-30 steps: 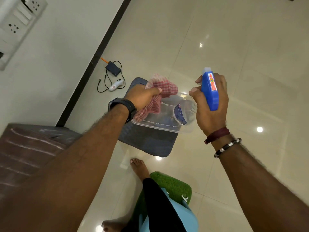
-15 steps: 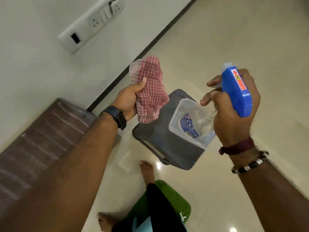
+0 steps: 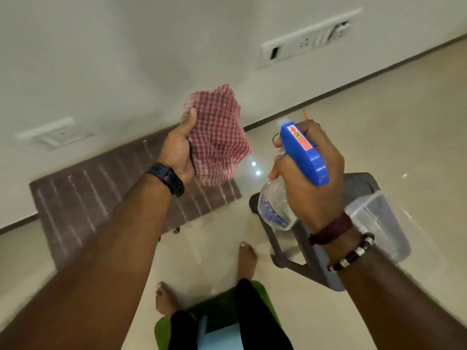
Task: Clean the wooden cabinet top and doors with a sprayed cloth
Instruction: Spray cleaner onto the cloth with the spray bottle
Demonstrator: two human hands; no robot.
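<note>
Left hand [image 3: 178, 152]: grips the checked cloth [image 3: 217, 133], raised.
Right hand [image 3: 307, 173]: fingers curl round the spray bottle [image 3: 302, 157], nozzle toward cloth.
Cabinet top [image 3: 101, 198]: left, below; apparently unwiped.
Progress: early; wiping top and doors remains.

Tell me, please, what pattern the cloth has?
Red-and-white check; the cloth shows best, indeed only, in the head view.

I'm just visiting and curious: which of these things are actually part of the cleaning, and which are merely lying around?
Part of the job:
- checked cloth, held in the left hand
- spray bottle, gripped by the right hand
- wooden cabinet

Just lying about:
- grey stool
- clear plastic tub on it
- green mat
- wall sockets
</note>
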